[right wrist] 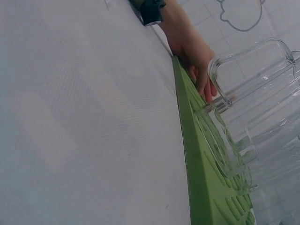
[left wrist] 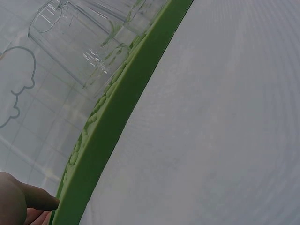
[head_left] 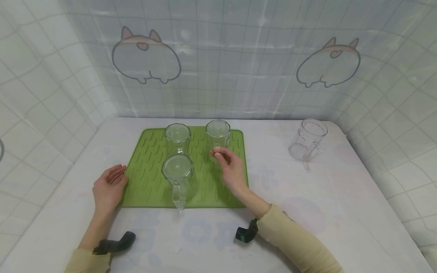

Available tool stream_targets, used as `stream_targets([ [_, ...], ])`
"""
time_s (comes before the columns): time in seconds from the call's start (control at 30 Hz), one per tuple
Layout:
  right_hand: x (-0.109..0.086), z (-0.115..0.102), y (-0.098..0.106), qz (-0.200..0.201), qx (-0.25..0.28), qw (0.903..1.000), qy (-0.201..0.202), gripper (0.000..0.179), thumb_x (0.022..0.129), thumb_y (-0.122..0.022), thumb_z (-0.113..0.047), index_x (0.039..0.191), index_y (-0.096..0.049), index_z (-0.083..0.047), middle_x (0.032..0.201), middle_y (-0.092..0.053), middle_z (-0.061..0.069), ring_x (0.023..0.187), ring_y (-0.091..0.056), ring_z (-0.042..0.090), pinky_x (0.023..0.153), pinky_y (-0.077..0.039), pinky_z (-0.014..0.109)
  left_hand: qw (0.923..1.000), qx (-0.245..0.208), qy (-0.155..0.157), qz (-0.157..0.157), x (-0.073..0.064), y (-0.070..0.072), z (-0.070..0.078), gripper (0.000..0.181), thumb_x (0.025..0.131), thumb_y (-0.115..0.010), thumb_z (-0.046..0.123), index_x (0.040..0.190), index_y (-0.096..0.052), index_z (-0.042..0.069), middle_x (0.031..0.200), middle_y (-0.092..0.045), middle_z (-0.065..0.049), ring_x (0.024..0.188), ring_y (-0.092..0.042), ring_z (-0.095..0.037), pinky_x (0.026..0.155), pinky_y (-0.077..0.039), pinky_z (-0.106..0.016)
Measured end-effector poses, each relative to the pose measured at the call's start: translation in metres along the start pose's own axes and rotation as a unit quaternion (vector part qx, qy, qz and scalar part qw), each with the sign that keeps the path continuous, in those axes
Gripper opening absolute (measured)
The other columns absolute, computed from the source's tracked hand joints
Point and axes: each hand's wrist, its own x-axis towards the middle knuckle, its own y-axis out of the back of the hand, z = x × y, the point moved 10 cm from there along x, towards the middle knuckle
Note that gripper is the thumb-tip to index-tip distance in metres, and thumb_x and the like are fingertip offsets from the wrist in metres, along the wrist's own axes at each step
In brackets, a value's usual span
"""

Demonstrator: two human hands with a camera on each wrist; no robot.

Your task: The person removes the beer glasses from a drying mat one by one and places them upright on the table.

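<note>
A clear glass mug point(head_left: 218, 131) stands upside down at the back right of the green ridged mat point(head_left: 143, 178). My right hand point(head_left: 233, 170) pinches it low on its near side with thumb and fingers, about where the handle is. At the mat's left edge my left hand point(head_left: 109, 187) rests with loosely bent fingers touching the edge; its thumb point(left wrist: 42, 199) meets the mat's side in the left wrist view. Two more inverted glass mugs stand on the mat, one at the back point(head_left: 177, 136) and one nearer point(head_left: 179, 170), its handle facing me.
To the right, off the mat, another glass mug point(head_left: 308, 138) stands on the white tabletop point(head_left: 280, 178), its handle toward the front right. A tiled backdrop point(head_left: 239, 76) with cartoon drawings rises behind the table. Dark wrist-worn cameras point(head_left: 117, 242) sit at both sleeves.
</note>
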Motion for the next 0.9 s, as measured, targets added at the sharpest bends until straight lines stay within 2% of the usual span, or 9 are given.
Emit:
stream_targets([
  [0.27,-0.003,-0.003,0.001,-0.005,0.003,0.9998,0.016,0.024,0.1,-0.057,-0.008,0.12,-0.064,0.006,0.117,-0.069,0.021,0.113,-0.065,0.032,0.102,-0.055,0.028,1.0,-0.002,-0.004,-0.004,-0.002,0.0,0.001,0.049,0.1,-0.057,0.013,0.147,-0.047,0.008,0.145,-0.056,-0.01,0.133,-0.054,-0.026,0.102,-0.048,-0.013],
  [0.6,-0.007,-0.006,0.008,-0.009,-0.033,0.9989,0.031,0.025,0.102,-0.057,-0.012,0.12,-0.065,0.003,0.115,-0.071,0.014,0.112,-0.066,0.024,0.102,-0.055,0.027,0.9999,0.002,0.001,-0.01,-0.002,-0.001,0.001,0.049,0.1,-0.056,0.013,0.148,-0.045,0.008,0.146,-0.055,-0.01,0.134,-0.053,-0.026,0.104,-0.048,-0.014],
  [0.9,-0.01,-0.011,0.014,-0.006,-0.035,0.9985,0.042,0.023,0.101,-0.058,-0.012,0.117,-0.066,0.002,0.113,-0.071,0.017,0.11,-0.066,0.027,0.102,-0.055,0.028,1.0,-0.001,0.004,-0.007,-0.002,-0.001,0.001,0.049,0.1,-0.056,0.013,0.148,-0.046,0.008,0.146,-0.055,-0.01,0.134,-0.053,-0.025,0.104,-0.048,-0.014],
])
